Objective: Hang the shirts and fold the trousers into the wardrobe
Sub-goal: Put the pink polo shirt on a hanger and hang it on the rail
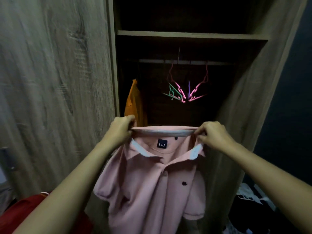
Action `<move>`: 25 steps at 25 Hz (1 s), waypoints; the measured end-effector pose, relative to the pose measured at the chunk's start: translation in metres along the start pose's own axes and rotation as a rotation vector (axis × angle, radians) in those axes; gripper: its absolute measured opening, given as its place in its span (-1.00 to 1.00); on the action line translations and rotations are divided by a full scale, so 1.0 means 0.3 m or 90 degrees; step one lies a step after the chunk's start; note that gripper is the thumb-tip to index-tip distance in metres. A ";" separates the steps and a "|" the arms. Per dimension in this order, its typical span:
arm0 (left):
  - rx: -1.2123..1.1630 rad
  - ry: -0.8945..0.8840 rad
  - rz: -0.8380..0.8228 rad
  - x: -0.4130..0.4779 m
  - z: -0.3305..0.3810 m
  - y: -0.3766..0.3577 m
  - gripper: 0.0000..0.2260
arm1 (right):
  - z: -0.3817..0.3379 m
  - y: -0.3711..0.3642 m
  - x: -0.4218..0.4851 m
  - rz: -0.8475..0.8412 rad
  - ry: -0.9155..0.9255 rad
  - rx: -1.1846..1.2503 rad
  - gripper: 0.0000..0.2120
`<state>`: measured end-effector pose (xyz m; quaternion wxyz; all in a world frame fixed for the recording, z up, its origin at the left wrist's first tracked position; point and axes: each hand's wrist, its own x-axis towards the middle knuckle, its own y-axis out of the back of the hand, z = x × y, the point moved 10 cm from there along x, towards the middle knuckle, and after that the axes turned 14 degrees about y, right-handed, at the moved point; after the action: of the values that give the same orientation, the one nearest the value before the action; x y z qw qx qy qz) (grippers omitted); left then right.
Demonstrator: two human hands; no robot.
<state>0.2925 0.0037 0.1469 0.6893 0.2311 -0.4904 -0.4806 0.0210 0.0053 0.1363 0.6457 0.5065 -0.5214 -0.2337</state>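
In the head view, the person holds a pink polo shirt (152,183) up in front of the open wardrobe (185,35). The left hand (119,130) and the right hand (212,135) each pinch one end of the collar and pull it taut between them, so the body of the shirt hangs free below. No hanger shows inside the shirt. Empty plastic hangers (184,92) hang bunched together on the rail (152,61), and an orange shirt (133,102) hangs at the left end. Letting go with one hand to fetch a hanger would probably let the collar sag and the shirt twist. The crowded hangers look interlocked, so pulling one could drag its neighbours off the rail.
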 end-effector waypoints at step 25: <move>0.159 0.185 0.002 0.004 0.040 -0.131 -0.72 | 0.054 -0.133 -0.018 -0.100 -0.112 -0.065 -0.68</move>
<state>0.2647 -0.0124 0.1214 0.7197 0.3812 -0.4420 -0.3760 0.0133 -0.0118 0.0973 0.6021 0.4900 -0.5220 -0.3534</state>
